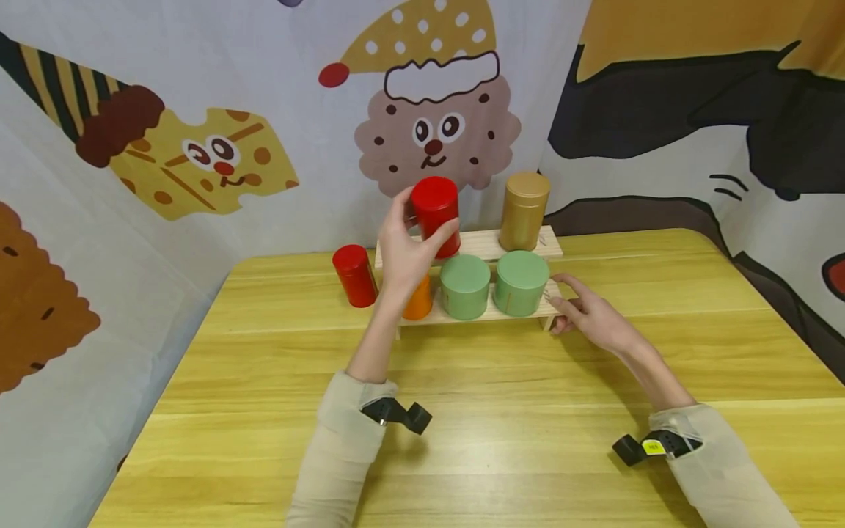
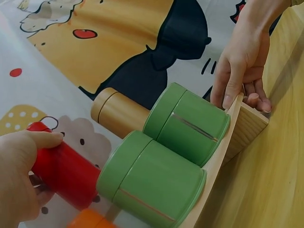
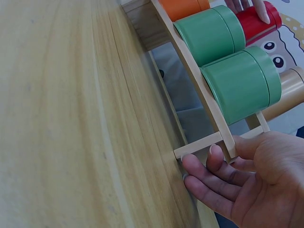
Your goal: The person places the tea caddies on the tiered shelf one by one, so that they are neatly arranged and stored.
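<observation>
My left hand (image 1: 404, 253) grips a red canister (image 1: 437, 209) between thumb and fingers, upright at the upper step of a two-step wooden rack (image 1: 482, 244). On the lower step are two short green tins (image 1: 465, 290) side by side and an orange canister (image 1: 417, 302), partly hidden behind my left hand. A gold canister (image 1: 524, 213) stands at the right of the upper step. My right hand (image 1: 594, 319) holds the rack's right end; in the right wrist view its thumb lies against the board's end and the fingers bend near the leg (image 3: 199, 145).
A second red canister (image 1: 356, 277) stands on the wooden table (image 1: 462, 425) just left of the rack. Behind the rack hangs a cloth (image 1: 277, 51) printed with cartoon figures.
</observation>
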{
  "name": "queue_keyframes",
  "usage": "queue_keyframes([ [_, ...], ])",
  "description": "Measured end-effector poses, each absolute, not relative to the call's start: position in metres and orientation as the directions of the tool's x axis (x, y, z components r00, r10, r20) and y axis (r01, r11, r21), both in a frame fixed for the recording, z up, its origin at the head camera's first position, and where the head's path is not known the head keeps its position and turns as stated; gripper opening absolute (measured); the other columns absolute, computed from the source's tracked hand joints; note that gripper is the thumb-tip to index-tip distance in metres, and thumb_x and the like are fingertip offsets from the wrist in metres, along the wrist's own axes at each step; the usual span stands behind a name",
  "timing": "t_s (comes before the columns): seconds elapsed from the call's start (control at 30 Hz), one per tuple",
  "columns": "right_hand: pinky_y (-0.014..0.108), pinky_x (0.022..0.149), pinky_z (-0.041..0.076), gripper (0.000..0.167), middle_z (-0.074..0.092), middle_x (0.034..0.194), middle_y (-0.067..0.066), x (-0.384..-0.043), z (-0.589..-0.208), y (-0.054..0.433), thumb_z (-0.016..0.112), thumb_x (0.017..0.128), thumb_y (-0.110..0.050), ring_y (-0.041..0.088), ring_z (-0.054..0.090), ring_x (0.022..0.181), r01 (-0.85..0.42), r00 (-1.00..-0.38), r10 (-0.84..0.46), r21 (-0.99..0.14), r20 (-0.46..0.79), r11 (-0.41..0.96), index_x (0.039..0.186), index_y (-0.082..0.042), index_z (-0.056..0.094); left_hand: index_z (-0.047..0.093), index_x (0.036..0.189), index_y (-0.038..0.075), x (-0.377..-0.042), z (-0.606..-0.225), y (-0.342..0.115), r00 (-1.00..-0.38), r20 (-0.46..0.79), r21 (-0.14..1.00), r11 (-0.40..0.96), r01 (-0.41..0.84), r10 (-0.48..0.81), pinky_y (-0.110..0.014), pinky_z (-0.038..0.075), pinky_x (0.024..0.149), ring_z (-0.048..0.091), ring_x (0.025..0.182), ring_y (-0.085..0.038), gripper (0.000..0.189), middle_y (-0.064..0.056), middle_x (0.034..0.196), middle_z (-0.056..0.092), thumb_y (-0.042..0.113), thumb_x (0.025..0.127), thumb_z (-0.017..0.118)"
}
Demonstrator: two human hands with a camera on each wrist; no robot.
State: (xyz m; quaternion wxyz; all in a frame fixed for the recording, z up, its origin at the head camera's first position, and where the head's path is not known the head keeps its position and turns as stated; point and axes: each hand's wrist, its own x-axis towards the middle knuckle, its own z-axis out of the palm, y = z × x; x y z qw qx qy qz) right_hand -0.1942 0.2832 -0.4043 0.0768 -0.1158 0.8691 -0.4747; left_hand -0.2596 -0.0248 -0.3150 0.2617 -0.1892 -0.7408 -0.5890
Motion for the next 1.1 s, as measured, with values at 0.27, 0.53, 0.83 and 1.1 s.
queue_keyframes([
  [0.27, 0.038, 0.078, 0.058, 0.056, 0.068, 0.081, 0.014, -0.194, -0.404, 0.284, 0.042, 0.110, -0.024, 0.028, 0.070, 0.080, -0.131, -0.962, -0.273, -0.840, -0.021, 0.527, 0.157, -0.003, 0.020, 0.052, 0.138, 0.003, -0.267, -0.313, -0.011, -0.823, 0.568, 0.803, 0.224, 0.552, -0.008, -0.030, 0.051, 0.094, 0.059, 0.111, -0.022, 0.064, -0.010, 0.126, 0.064, 0.017, 0.084, 0.083],
  [0.53, 0.039, 0.078, 0.058, 0.056, 0.068, 0.081, 0.014, -0.194, -0.404, 0.284, 0.042, 0.110, -0.024, 0.028, 0.070, 0.080, -0.134, -0.961, -0.277, -0.843, -0.018, 0.521, 0.157, -0.002, 0.020, 0.052, 0.139, 0.003, -0.275, -0.316, -0.001, -0.848, 0.530, 0.822, 0.243, 0.515, 0.006, -0.026, 0.050, 0.094, 0.059, 0.111, -0.022, 0.066, -0.011, 0.126, 0.063, 0.016, 0.083, 0.085],
  [0.83, 0.038, 0.077, 0.058, 0.056, 0.068, 0.081, 0.014, -0.195, -0.405, 0.283, 0.043, 0.110, -0.023, 0.028, 0.070, 0.080, -0.135, -0.961, -0.277, -0.844, -0.017, 0.519, 0.157, -0.002, 0.020, 0.051, 0.140, 0.002, -0.281, -0.319, 0.004, -0.873, 0.487, 0.837, 0.266, 0.478, 0.034, -0.026, 0.051, 0.095, 0.059, 0.113, -0.023, 0.066, -0.012, 0.128, 0.062, 0.016, 0.084, 0.084],
  [1.1, 0.038, 0.077, 0.058, 0.056, 0.067, 0.080, 0.015, -0.194, -0.405, 0.283, 0.043, 0.110, -0.023, 0.029, 0.070, 0.080, -0.132, -0.961, -0.276, -0.845, -0.018, 0.518, 0.157, -0.003, 0.020, 0.050, 0.140, 0.002, -0.282, -0.320, 0.007, -0.883, 0.467, 0.844, 0.270, 0.464, 0.056, -0.025, 0.051, 0.095, 0.058, 0.112, -0.023, 0.066, -0.012, 0.127, 0.060, 0.019, 0.086, 0.083],
])
